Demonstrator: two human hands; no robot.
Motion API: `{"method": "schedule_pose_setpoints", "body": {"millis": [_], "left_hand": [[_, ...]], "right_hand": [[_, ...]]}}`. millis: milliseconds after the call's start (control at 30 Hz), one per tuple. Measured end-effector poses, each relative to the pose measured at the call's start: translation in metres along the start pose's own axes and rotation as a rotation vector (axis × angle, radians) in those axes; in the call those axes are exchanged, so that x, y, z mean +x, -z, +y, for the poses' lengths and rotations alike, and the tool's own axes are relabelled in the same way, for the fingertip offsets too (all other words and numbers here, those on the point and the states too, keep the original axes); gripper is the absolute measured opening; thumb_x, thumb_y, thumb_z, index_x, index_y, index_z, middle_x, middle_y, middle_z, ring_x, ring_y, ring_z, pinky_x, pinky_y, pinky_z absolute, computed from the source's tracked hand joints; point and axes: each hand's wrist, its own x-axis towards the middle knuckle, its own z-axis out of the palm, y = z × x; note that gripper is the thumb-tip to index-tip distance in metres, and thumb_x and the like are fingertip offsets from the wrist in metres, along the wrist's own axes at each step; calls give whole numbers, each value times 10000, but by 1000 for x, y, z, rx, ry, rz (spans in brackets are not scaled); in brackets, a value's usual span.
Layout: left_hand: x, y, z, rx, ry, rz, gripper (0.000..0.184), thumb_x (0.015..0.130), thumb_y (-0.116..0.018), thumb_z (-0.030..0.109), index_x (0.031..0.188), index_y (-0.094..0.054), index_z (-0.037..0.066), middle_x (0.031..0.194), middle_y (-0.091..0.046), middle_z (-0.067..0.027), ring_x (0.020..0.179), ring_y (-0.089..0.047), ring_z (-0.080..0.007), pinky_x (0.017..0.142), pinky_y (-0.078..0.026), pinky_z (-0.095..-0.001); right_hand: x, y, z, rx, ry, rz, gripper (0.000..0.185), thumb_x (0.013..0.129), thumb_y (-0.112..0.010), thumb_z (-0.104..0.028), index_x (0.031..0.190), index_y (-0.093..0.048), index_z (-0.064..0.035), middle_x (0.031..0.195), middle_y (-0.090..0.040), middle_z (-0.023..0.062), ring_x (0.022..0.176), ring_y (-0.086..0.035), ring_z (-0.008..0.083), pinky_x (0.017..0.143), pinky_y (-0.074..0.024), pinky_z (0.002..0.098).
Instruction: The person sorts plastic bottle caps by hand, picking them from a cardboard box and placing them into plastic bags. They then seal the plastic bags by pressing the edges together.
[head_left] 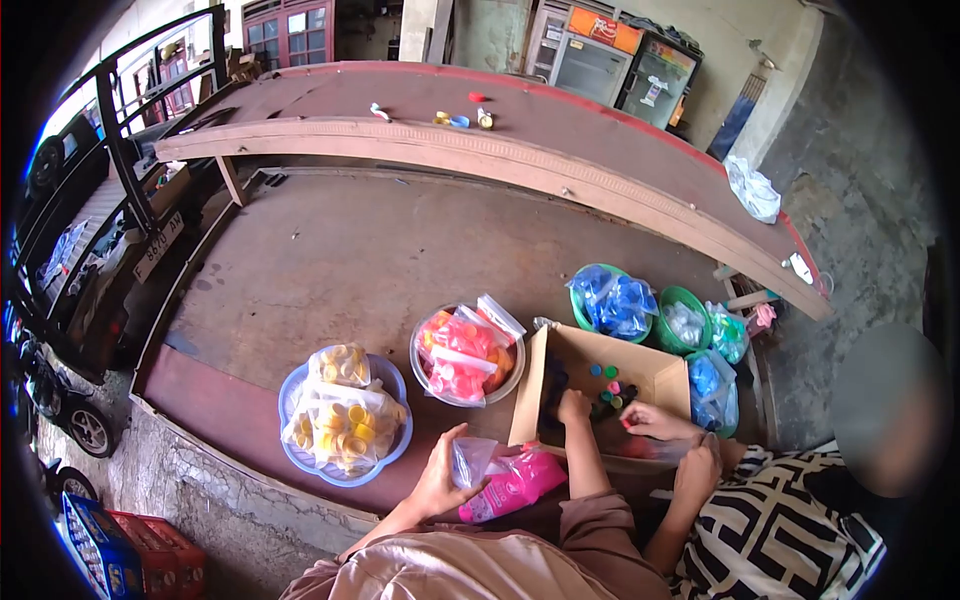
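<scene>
In the cardboard box [664,384]: loose coloured caps [612,388]. Left hand [438,478] clamped on clear bag [470,463]. Right hand [574,408] reaches down into cardboard box, can't tell its grip.

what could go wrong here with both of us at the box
Your right hand and your co-worker's hand might bump at the cardboard box. The loose caps inside are mixed in colour, so a wrong one could get picked. The pink packet, beside your left hand, might get nudged.
</scene>
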Motion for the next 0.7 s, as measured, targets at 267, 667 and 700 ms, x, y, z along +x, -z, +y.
{"method": "schedule_pose_setpoints", "body": {"millis": [267, 667, 700], "left_hand": [[1, -2, 4, 80, -33, -40, 851, 649, -755, 179, 1300, -238, -6, 1101, -452, -183, 1043, -481, -273, 904, -391, -359], [3, 0, -5, 17, -60, -63, 846, 629, -753, 220, 1284, -265, 2, 1125, -444, -202, 1064, -459, -345, 932, -362, -412], [5, 0, -4, 39, -77, -77, 848, 629, -754, 221, 1286, -263, 6, 1127, -443, -201, 1066, -458, -345, 935, -360, -412]], "right_hand": [[14, -37, 15, 78, 77, 309, 171, 692, -648, -234, 750, -675, -76, 937, -599, 137, 947, -549, 303, 834, -443, 405], [-189, 96, -80, 727, 945, 268, 80, 697, -685, -150, 756, -658, -104, 1205, -481, 109, 1213, -339, 342, 1016, -256, 441], [-190, 91, -80, 699, 953, 250, 95, 703, -686, -160, 786, -668, -119, 1218, -477, 109, 1219, -332, 345, 1019, -254, 445]]}}
